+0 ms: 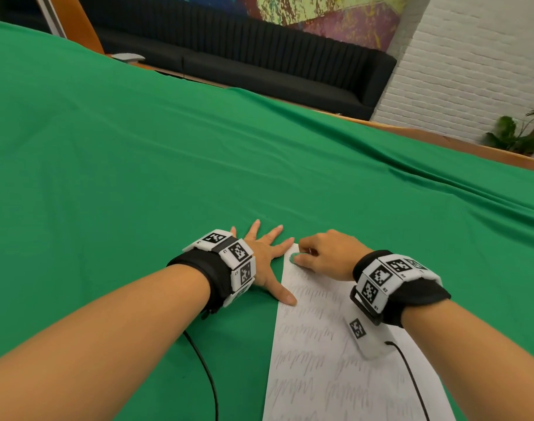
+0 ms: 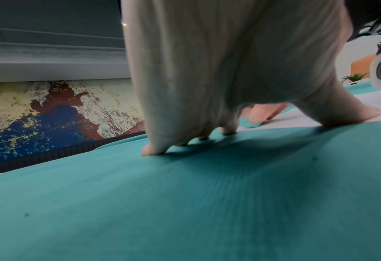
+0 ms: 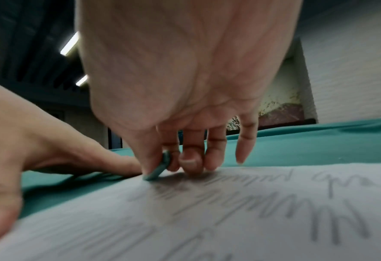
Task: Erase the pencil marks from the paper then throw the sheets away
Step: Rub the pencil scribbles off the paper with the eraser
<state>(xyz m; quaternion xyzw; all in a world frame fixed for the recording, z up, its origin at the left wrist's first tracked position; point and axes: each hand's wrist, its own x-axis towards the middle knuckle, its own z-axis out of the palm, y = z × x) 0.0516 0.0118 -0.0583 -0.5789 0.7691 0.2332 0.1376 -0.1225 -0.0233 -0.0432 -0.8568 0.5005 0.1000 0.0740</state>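
Pinching the green eraser (image 3: 160, 167) at the paper's (image 1: 335, 354) far-left corner, the right hand (image 1: 326, 253) should rub gently while the flat, spread left hand (image 1: 265, 256) pins the edge.

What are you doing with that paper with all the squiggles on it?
A person is rubbing out pencil scribbles. The right hand pinches a small green eraser and presses it on the far left corner of the paper. The left hand lies flat with fingers spread on the green cloth, its thumb on the paper's left edge to hold it. Rows of squiggles still cover most of the sheet, so erasing has hardly started, and nothing is thrown away yet.
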